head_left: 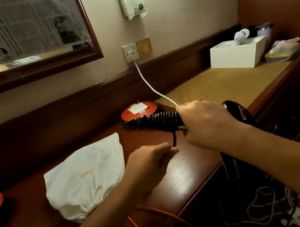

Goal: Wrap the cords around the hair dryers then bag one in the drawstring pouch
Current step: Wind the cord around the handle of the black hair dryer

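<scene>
Black cord pinched by left hand — right hand grips hair dryer.

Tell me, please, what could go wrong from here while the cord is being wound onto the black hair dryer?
1. Only the left hand pinches the loose end of the cord; if that grip slips, the coils may spring off the hair dryer.
2. The white cable from the wall socket passes right beside the right hand and could get caught in the wrap or tugged.
</scene>
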A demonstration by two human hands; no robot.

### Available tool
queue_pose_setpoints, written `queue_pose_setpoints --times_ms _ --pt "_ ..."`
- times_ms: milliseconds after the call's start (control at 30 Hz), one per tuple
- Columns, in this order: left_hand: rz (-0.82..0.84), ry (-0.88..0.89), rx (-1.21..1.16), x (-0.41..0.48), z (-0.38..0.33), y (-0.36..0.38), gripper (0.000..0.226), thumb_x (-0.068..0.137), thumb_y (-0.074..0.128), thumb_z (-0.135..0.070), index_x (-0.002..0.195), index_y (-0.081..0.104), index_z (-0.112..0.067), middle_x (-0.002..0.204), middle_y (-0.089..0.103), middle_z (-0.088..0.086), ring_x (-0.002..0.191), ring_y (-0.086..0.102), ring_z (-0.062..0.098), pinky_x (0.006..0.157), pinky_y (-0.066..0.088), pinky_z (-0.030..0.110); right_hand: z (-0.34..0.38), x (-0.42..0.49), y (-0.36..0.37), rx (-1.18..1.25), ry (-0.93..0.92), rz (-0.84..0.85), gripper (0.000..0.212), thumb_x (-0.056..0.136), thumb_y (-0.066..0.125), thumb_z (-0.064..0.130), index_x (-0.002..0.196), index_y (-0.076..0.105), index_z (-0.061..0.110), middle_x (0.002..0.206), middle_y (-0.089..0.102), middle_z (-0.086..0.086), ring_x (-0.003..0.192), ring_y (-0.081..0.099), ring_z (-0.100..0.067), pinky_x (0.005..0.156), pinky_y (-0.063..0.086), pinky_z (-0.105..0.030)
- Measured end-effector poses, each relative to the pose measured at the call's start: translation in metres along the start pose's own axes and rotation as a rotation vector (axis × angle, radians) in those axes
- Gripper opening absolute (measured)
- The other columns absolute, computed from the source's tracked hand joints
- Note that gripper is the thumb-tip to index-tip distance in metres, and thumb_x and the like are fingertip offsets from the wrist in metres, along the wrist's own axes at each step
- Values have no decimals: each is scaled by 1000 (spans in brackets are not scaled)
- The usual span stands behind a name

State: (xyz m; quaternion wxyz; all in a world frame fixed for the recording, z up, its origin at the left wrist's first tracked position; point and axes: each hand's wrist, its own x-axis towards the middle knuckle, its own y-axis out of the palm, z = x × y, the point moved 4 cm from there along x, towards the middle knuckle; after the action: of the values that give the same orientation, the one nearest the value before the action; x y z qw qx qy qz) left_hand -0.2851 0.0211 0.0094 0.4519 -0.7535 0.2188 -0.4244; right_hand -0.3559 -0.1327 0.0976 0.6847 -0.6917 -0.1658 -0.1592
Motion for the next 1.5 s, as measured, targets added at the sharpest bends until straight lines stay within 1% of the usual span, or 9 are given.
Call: queue_pose_setpoints --times_ms 233,367,600,767,967,1100,1267,1367,1500 --pt "-323 204 127 4 -50 -68 25 96 58 -33 98 74 -14 90 69 2 64 66 24 52 48 26 19 12 25 -44 -100 156 23 88 62 18 111 56 19 101 62 -1 89 65 -27 70 52 -38" --pt "-326 57 149 7 -38 -69 42 89 67 -14 130 64 -7 136 65 15 103 73 39 73 65 41 25 11 18 -149 -190 99 22 90 59 13 111 58 20 100 63 0 84 64 -23 70 39 -31" --pt "-88 18 -92 18 -25 -60 20 95 71 -21 111 79 -14 98 80 2 86 75 16 74 63 38 15 11 15 -467 -196 202 16 85 65 18 98 63 27 86 67 4 98 62 -24 108 21 -55" --pt "394 -37 -473 30 4 -72 10 89 78 -16 93 80 -7 77 75 6 66 69 21 61 53 36 25 -9 17 -354 -362 153 29 84 59 12 105 61 31 90 70 6 99 63 -25 118 14 -62" --pt "230 -151 -1037 15 24 -51 9 90 70 -12 90 79 -11 78 73 3 68 66 13 64 53 26 30 -13 -15 -208 -372 5 30 76 67 25 103 57 33 85 66 9 91 64 -22 118 18 -59" --pt "116 -345 -822 -2 -8 -13 20 107 48 -10 99 66 -8 72 64 9 60 67 13 62 59 35 16 1 -5 -23 -78 119 23 81 60 29 98 44 32 85 59 12 94 62 -21 109 29 -55" --pt "483 -367 -386 -5 -45 -3 37 88 73 -22 116 51 -13 89 69 18 67 59 25 61 51 42 16 16 37 -190 158 275 24 85 59 16 105 47 23 91 62 2 97 59 -28 105 24 -64" --pt "391 -174 -161 6 -56 -21 25 78 77 -12 94 58 -11 80 61 1 68 54 19 60 46 34 17 20 58 -256 154 329 27 85 60 16 110 50 20 99 64 -3 106 57 -32 104 22 -64" --pt "111 -120 -192 17 -35 -59 49 79 84 -15 118 56 -21 102 65 -8 82 67 6 70 58 20 11 20 68 -271 46 325 32 86 62 20 116 52 24 104 65 0 112 56 -30 105 22 -62"
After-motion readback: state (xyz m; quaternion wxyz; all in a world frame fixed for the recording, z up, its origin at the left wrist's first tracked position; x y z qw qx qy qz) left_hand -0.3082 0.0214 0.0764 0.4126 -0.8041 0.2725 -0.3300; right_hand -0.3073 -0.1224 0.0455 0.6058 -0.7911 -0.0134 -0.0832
